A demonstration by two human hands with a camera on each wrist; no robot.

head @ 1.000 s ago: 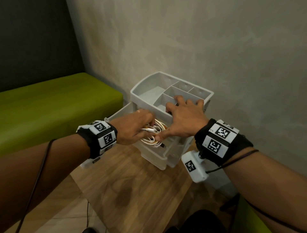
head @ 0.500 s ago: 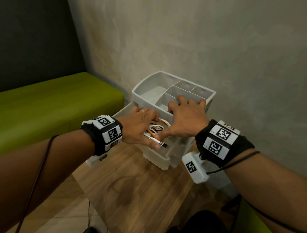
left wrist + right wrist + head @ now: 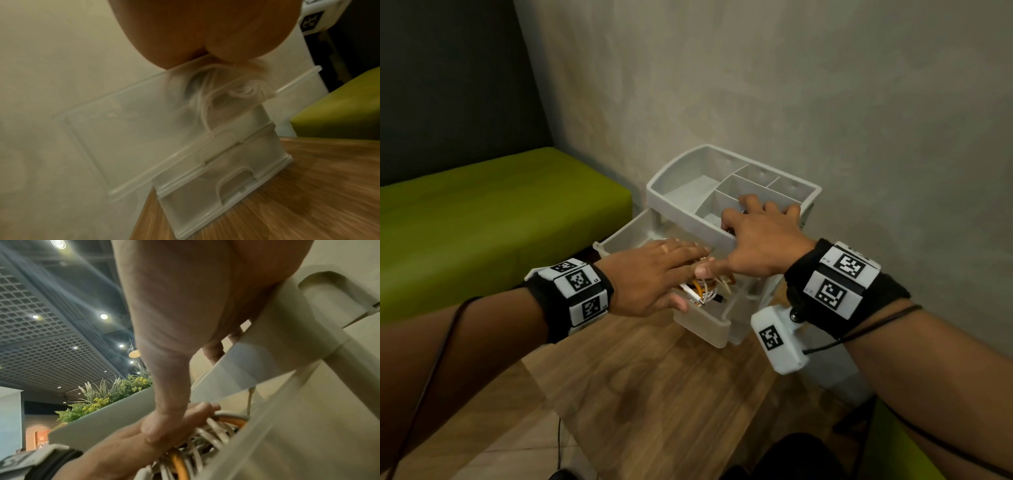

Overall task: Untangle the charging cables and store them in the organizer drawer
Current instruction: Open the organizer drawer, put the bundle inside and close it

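A bundle of white and orange charging cables point(image 3: 705, 291) lies in the pulled-out translucent drawer point(image 3: 702, 329) of a grey organizer point(image 3: 654, 192). My left hand point(image 3: 674, 270) lies flat on the bundle with straight fingers and presses it down. My right hand point(image 3: 756, 236) rests on the organizer's top tray, its fingers reaching across the compartments. Its thumb stretches down and touches the left hand above the cables. In the right wrist view the thumb point(image 3: 160, 426) meets the left hand point(image 3: 123, 449) over the cables point(image 3: 205, 433). The left wrist view shows the cables point(image 3: 205, 100) faintly through the drawer point(image 3: 144, 138).
The organizer stands at the far edge of a wooden table point(image 3: 654, 394), against a grey wall point(image 3: 791, 102). A green bench cushion point(image 3: 500, 212) runs along the left. A lower drawer point(image 3: 205, 194) sits pushed in under the open one.
My left hand held the coiled cables a second ago; it now lies flat on them with the bundle lower in the drawer. My right hand has stayed on the tray.
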